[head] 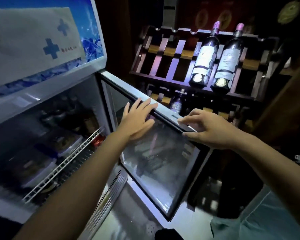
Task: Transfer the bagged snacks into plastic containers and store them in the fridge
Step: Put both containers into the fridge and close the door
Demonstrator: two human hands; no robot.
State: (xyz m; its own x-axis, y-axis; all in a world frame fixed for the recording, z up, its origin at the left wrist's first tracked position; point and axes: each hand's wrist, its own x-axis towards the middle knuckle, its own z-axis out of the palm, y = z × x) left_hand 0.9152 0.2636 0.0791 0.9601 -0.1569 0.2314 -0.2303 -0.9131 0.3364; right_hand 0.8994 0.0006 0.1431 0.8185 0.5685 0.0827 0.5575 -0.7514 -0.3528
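Fridge [47, 78]: a display cooler filling the 9 o'clock side, lit header on top, its cabinet standing open.
Containers [40, 168]: clear plastic tubs sit side by side on the wire shelf [62, 163] at about 8 o'clock; one carries a blue lid. Their contents are dark and blurred, too dim to name.
Red-capped item [98, 140]: at the shelf's right end, just beside the tubs.
Glass door [163, 161]: swung out towards 5 o'clock, its pale top rail running through the centre.
Left hand [139, 122]: spread flat with straight fingers, tips on the top rail, palm over the glass; it holds nothing.
Right hand [210, 130]: at 3 o'clock of the left, fingers barely bent over the rail's outer corner, thumb against the black inner edge; whether it squeezes the rail I cannot tell.
Wine rack [163, 54]: dark wood at 1 o'clock, two bottles [204, 61] lying tilted side by side.
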